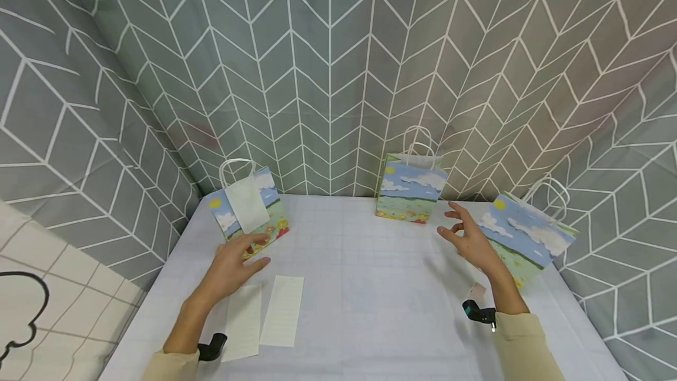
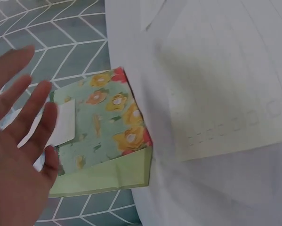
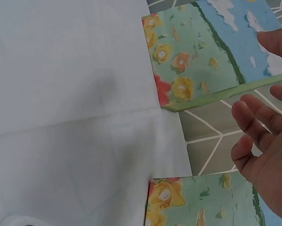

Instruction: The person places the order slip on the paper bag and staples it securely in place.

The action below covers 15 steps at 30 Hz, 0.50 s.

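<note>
A paper gift bag (image 1: 275, 210) printed with sky and flowers leans at the back left, a white paper slip (image 1: 247, 204) across its front. My left hand (image 1: 230, 269) hovers at this bag's lower edge, fingers spread and holding nothing. Between a middle gift bag (image 1: 409, 187) and a right gift bag (image 1: 529, 231) of the same print, my right hand (image 1: 472, 243) is held in the air with loosely bent fingers. In the right wrist view, a gap shows between that hand (image 3: 268, 150) and the middle bag (image 3: 192, 61).
Two pale lined paper strips, a left strip (image 1: 244, 322) and a right strip (image 1: 284, 310), lie near my left forearm. A small pinkish piece (image 1: 476, 293) shows by my right wrist. Patterned curtains (image 1: 328, 75) surround the white-covered table (image 1: 359, 287).
</note>
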Each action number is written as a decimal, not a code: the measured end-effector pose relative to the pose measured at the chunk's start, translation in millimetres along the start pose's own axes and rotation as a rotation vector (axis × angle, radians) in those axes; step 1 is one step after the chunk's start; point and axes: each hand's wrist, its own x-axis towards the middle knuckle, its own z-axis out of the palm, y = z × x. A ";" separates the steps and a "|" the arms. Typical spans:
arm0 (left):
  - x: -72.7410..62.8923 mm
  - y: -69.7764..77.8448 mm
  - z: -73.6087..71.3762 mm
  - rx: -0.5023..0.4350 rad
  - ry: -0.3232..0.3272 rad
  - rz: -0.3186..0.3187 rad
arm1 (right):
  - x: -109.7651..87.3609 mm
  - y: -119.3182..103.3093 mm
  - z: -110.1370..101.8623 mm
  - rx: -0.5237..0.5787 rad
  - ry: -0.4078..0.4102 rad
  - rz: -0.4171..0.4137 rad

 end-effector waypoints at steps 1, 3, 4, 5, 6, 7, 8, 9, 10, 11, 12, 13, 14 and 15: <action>-0.7 -1.2 2.4 -0.013 -0.058 -0.001 | 2.4 0.8 -0.4 0.001 -0.002 -0.002; -2.6 -4.1 7.8 -0.029 -0.144 0.001 | 7.4 3.1 -1.7 -0.010 -0.004 -0.009; -3.6 -6.0 10.6 -0.031 -0.171 0.005 | 10.5 4.4 -2.3 -0.019 -0.005 -0.008; -4.6 -7.7 12.9 -0.037 -0.196 0.003 | 13.2 5.0 -2.9 -0.028 -0.005 -0.005; -5.5 -9.5 15.2 -0.029 -0.213 0.003 | 15.8 5.1 -3.4 -0.032 -0.011 -0.003; -6.2 -10.8 17.2 -0.022 -0.228 -0.004 | 18.4 5.9 -3.8 -0.034 -0.013 0.008; -6.8 -11.8 18.8 -0.007 -0.240 -0.007 | 20.8 6.6 -4.2 -0.033 -0.017 0.014; -7.2 -12.9 20.5 0.003 -0.250 -0.012 | 23.0 6.7 -4.2 -0.028 -0.017 0.024; -7.6 -13.6 22.0 0.012 -0.261 -0.018 | 25.0 6.9 -4.3 -0.022 -0.019 0.030; -8.0 -13.7 23.0 0.018 -0.272 -0.021 | 26.7 6.8 -4.0 -0.017 -0.019 0.034; -8.5 -13.6 24.0 0.025 -0.282 -0.018 | 28.3 6.7 -3.9 -0.010 -0.022 0.033; -8.8 -13.0 24.8 0.026 -0.295 -0.023 | 29.8 7.0 -3.8 0.001 -0.019 0.037; -9.2 -12.6 25.6 0.027 -0.308 -0.024 | 31.2 6.8 -3.7 0.005 -0.020 0.033; -9.6 -12.0 26.2 0.026 -0.324 -0.030 | 32.6 6.7 -3.6 0.005 -0.017 0.033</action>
